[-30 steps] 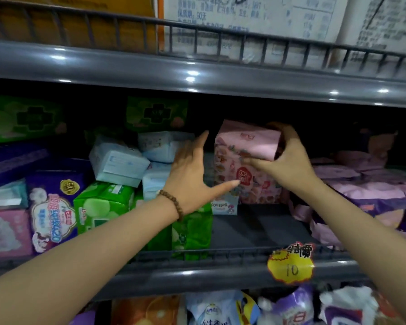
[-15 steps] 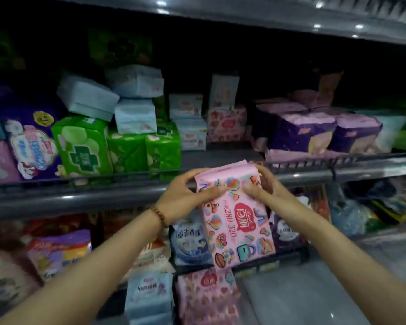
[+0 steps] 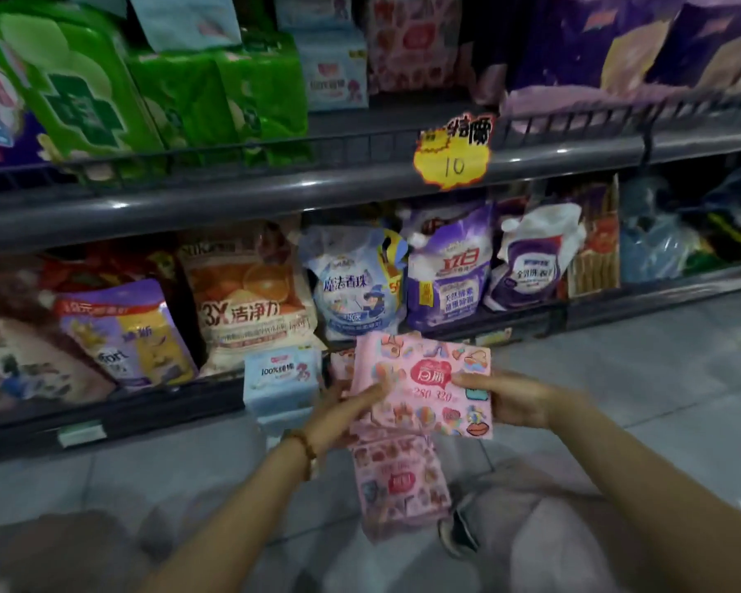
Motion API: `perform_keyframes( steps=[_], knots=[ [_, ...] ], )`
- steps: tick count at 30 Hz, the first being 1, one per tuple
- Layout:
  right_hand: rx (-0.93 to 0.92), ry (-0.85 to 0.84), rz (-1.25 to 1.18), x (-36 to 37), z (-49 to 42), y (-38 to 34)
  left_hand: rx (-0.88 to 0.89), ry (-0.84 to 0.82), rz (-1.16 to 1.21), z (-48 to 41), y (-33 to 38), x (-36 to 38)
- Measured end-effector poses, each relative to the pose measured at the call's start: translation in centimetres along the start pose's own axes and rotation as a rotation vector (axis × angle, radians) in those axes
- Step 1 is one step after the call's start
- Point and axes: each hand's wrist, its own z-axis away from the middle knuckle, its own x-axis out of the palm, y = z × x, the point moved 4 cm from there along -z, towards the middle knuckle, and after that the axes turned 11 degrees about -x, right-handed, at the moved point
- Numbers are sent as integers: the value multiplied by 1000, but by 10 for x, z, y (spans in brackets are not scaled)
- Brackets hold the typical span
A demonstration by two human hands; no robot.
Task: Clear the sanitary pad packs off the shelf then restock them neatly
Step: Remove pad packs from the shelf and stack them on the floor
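**Pink pack held low, below the price tag**

The pink pack (image 3: 424,387) is well below the yellow price tag (image 3: 452,158), off the shelf and over the floor (image 3: 659,378). Both hands have it. The left hand (image 3: 343,410) grips its left edge and the right hand (image 3: 518,402) its right edge. On each side the thumb lies on the printed face and the other fingers (image 3: 369,393) curl underneath, so neither hand is spread open.

It looks light and soft, a thin plastic wrap over padded contents. The wrap will probably dent and slide a little under pressure. The two short edges are the sensible place to take hold, as now, with a thumb on the face to keep the film from slipping. It does not look likely to break, but a hard squeeze could crease it.

Directly below the held pack, farther from the tag, a second pink pack (image 3: 398,485) seems to lie on the floor. Below and left of the tag, a pale blue pack (image 3: 281,387) stands by the bottom shelf's edge.

The upper shelf (image 3: 232,194) carries the tag on its rail. On it, green packs (image 3: 215,92) sit left of the tag and purple packs (image 3: 617,49) above and right. There is a bare stretch just above the tag. The shelf under the tag holds detergent bags (image 3: 443,271).
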Motion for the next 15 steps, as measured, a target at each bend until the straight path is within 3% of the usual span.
perform_keyframes(
  steps=[4, 7, 11, 15],
  knots=[
    [230, -112, 118, -2, -9, 63, -312, -101, -96, -23, -65, 10],
    [311, -70, 106, 9, -22, 97, -440, -78, -48, -49, -104, 14],
    [257, 34, 3, 24, -46, 120, -468, -15, 35, -78, -133, 11],
    [129, 163, -19, 27, -61, 126, -390, 35, 19, -74, -118, 22]
  ],
)
